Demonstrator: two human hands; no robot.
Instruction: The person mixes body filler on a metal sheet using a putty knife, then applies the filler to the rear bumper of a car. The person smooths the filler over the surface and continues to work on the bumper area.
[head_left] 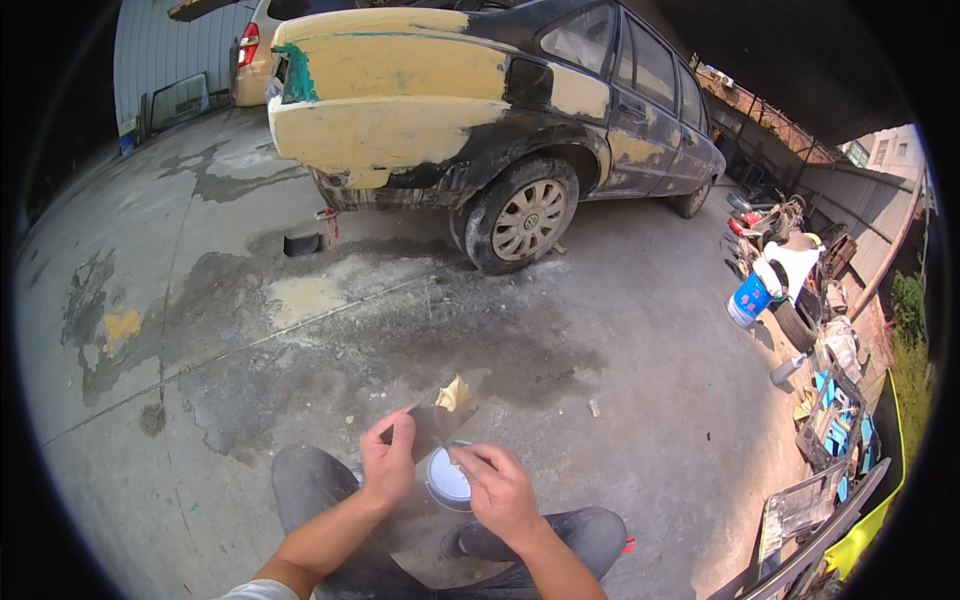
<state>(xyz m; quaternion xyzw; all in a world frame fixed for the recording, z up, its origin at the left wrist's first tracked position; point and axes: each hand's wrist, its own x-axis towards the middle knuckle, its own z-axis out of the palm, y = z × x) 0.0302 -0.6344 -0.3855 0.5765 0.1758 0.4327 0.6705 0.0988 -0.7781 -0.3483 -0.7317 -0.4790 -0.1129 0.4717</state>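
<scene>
My left hand (388, 452) grips a thin dark grey plate (428, 428) by its left edge, thumb on top. A lump of cream-yellow putty (454, 393) lies at the plate's far corner. Close to the plate's near right edge, my right hand (497, 487) is closed, its fingers pinched together around something small that I cannot make out. Below both hands a round can (450, 482) with a pale white top stands on the floor between my legs, partly covered by my right fingers.
Ahead stands a car (400, 110) patched with yellow filler, its rear wheel (522, 222) facing me. A blue and white bucket (748, 300) and piled car parts (835, 430) line the right side. A black piece (302, 244) lies on the stained concrete floor (620, 330).
</scene>
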